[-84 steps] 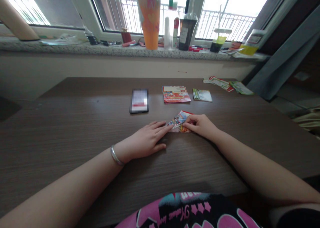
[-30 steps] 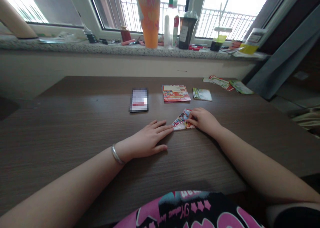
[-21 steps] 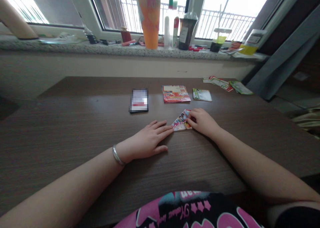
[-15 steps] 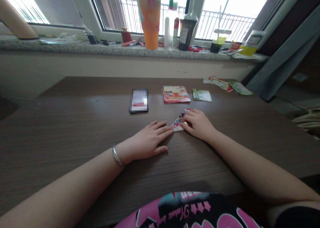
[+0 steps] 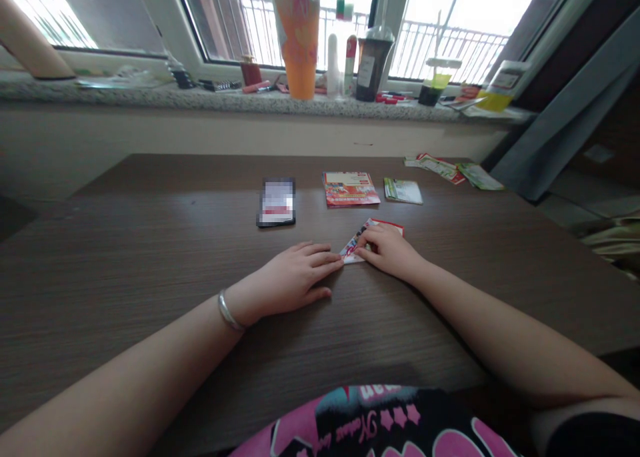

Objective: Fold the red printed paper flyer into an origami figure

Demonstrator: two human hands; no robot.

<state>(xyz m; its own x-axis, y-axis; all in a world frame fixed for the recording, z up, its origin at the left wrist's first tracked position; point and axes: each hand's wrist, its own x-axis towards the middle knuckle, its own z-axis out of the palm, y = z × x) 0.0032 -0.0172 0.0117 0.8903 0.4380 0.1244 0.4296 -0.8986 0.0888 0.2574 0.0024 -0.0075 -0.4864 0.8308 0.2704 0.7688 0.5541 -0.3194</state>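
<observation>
Overall, the brown wood-grain bench [image 5: 150, 277] stands below a granite sill [image 5: 225, 103] crowded with cups and bottles, and a red printed stack [image 5: 351, 190] lies flat beyond the hands. The printed paper [image 5: 351, 249] lies on the bench between them: the left hand [image 5: 295, 278] is flat and spread, a fingertip at its near-left corner, while the right hand [image 5: 384, 246] curls narrowly over it, pinch undeterminable. Compared with one second earlier, the right hand sits closer to the left, exposing a red edge beyond its knuckles.
</observation>
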